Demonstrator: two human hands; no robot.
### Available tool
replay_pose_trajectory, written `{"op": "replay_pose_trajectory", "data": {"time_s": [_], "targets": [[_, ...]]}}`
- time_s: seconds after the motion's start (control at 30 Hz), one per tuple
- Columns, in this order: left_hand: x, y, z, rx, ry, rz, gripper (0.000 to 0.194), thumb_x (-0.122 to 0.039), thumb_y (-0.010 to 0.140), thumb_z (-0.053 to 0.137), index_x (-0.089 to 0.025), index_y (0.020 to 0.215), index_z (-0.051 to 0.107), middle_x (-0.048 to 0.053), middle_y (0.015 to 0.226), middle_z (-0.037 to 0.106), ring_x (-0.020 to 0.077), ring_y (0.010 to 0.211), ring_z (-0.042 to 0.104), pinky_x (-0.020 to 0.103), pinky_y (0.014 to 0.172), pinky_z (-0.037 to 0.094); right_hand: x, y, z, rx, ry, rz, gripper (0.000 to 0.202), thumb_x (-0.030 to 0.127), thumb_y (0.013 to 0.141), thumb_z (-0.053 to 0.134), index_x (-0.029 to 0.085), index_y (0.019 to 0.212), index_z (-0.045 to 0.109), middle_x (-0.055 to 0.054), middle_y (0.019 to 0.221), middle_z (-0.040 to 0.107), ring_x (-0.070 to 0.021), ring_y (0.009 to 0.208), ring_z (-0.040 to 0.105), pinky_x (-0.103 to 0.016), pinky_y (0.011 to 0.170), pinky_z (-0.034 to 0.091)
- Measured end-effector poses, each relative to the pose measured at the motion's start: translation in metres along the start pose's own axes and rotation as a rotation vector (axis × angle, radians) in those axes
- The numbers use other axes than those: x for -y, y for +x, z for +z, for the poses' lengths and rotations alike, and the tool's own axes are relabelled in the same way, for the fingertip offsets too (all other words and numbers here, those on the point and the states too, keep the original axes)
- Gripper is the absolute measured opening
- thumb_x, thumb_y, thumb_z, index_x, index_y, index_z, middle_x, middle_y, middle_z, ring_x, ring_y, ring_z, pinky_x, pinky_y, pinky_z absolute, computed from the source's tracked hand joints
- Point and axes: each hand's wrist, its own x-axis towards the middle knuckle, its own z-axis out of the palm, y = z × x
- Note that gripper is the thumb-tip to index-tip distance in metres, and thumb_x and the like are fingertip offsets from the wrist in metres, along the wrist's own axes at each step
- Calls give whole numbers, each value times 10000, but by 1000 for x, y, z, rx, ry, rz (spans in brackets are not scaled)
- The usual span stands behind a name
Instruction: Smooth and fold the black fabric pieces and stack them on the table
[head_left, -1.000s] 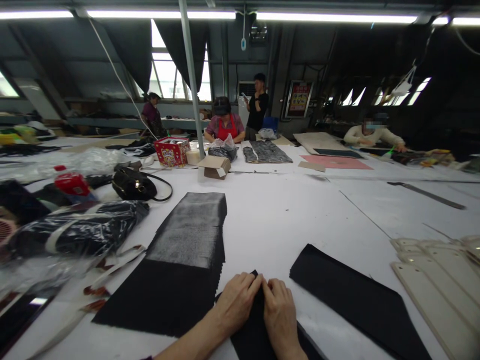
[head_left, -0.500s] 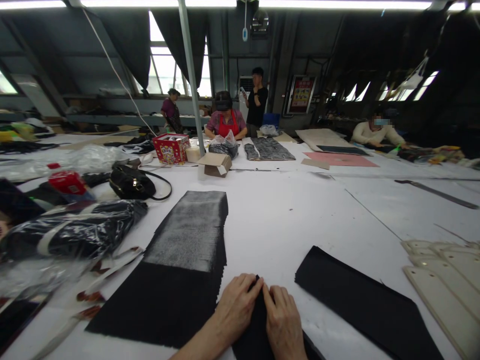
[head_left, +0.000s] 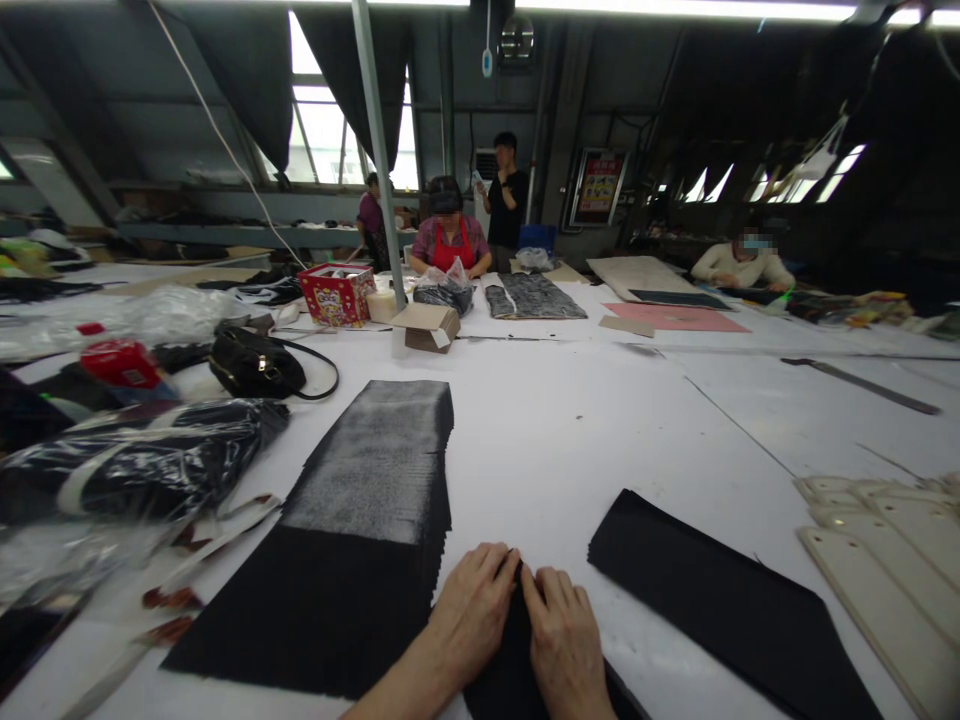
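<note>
Black cloth piece [head_left: 517, 650], one, narrow, lying beneath the fingers and running back toward us between the two hands. Material: cloth-like, by our judgement.

Left hand [head_left: 474, 605]: fingers bent and closed on the piece's far end. Right hand [head_left: 564, 632]: fingers closed on that same end, forefinger just beside the left hand's. Thumbs: largely hidden from us.

Step in hand, as we judge it: pinching or pressing the far end into shape, perhaps a fold. What the next move calls for, in our view: an even pinch from both sides, the edges lined up and the layers kept from slipping.

Just left of the fingers: a larger black panel [head_left: 300, 610], its far part greyish white, its right edge jagged.

Right of the fingers, apart: a second black panel [head_left: 727, 590], lying at a slant. Farther right: overlapping pale pieces [head_left: 862, 570] with small holes.

Farther left: a dark bundle [head_left: 195, 455] in clear plastic; beyond it, a black handbag [head_left: 255, 362].

Well ahead of the fingers, across the white tabletop [head_left: 540, 430]: a small cardboard box [head_left: 426, 327].
</note>
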Motion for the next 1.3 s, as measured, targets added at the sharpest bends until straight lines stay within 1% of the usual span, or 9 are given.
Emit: {"op": "replay_pose_trajectory", "data": {"time_s": [0.13,0.23,0.3,0.43,0.67,0.83,0.97,1.17,1.3], "targets": [[4,0,-8,-62,74,-70,429,-202,910,483,-126,1331,447,132,1290,519,275,1155,477,435,1008,397,3,0,-2,35,-15,22,401,15,817,471,171,1178,548,-66,915,557,-226,835,493,-376,720,370],[8,0,-14,-59,68,44,509,-139,895,457,-192,1396,381,77,1395,462,251,1269,397,416,1084,311,9,7,-2,53,-20,42,419,6,815,465,174,1190,546,-65,906,550,-223,824,491,-373,714,370],[10,1,-15,-19,50,113,507,-97,883,432,-191,1381,405,56,1373,494,222,1291,384,370,1106,280,14,13,0,59,-13,60,390,16,827,462,183,1166,560,-61,894,546,-219,819,490,-366,711,373],[16,3,-10,27,65,108,449,-91,887,415,-151,1329,464,71,1321,540,214,1280,412,357,1127,239,16,20,3,56,17,70,376,24,843,447,186,1162,564,-61,895,544,-212,819,493,-345,697,380],[19,2,-13,54,149,204,446,-181,924,442,-210,1369,427,56,1352,503,220,1307,378,396,1162,140,-2,-1,-3,29,83,32,404,23,860,418,169,1214,545,-68,899,533,-208,818,496,-336,700,388],[13,5,-18,86,246,262,452,-180,899,467,-146,1349,442,102,1336,498,250,1340,322,415,1160,131,-6,-13,-8,26,101,32,397,16,857,423,173,1195,558,-67,895,526,-204,822,499,-327,713,387],[6,7,-20,132,282,275,454,-169,887,470,-99,1334,448,114,1275,536,244,1300,368,376,1152,154,-10,-23,-11,35,106,43,406,10,861,405,181,1201,547,-69,917,526,-205,830,495,-329,715,394],[-3,2,-18,131,331,294,550,-180,874,511,-196,1403,364,121,1324,483,252,1276,397,414,1128,183,-17,-38,-19,33,94,40,391,14,863,410,167,1197,543,-71,922,530,-211,831,493,-346,725,402],[-9,4,-21,125,353,357,487,-186,888,496,-175,1366,406,115,1289,501,252,1264,395,422,1126,185,-20,-46,-28,24,93,35,368,19,865,418,165,1174,553,-69,916,534,-210,823,492,-343,715,403]]}}
